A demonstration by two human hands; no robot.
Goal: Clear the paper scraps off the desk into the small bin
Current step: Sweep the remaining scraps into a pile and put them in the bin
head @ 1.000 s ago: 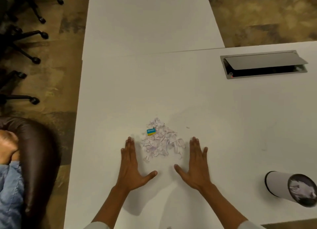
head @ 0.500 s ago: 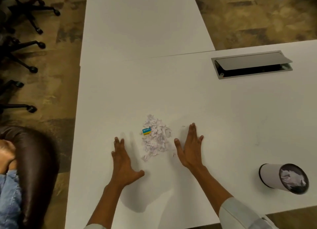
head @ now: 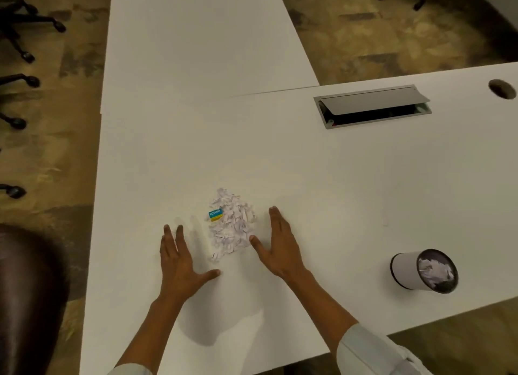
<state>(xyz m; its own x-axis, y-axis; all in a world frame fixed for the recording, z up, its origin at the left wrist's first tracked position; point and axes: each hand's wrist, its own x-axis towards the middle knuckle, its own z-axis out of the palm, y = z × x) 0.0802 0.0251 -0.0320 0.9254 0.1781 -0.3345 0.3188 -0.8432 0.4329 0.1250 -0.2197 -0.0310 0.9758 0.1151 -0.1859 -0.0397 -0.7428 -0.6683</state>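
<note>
A heap of torn white paper scraps (head: 232, 226) lies on the white desk (head: 350, 184), with a small blue and yellow eraser (head: 215, 214) at its left edge. My left hand (head: 180, 265) lies flat on the desk just left of the heap, fingers straight, a small gap between them and the paper. My right hand (head: 279, 245) lies flat against the heap's right side, thumb touching the lower scraps. The small white bin (head: 403, 268) lies tipped on its side at the right, mouth toward me, with scraps inside.
A grey cable hatch (head: 372, 105) stands open in the desk at the upper right, and a round cable hole (head: 501, 88) sits at the far right edge. A second white desk (head: 196, 38) adjoins at the back. Dark chair bases (head: 16, 38) stand on the floor at left.
My right hand has slid left against the heap, pressing the scraps into a narrower pile. My left hand drew back to the left and down a little. The view has shifted.
</note>
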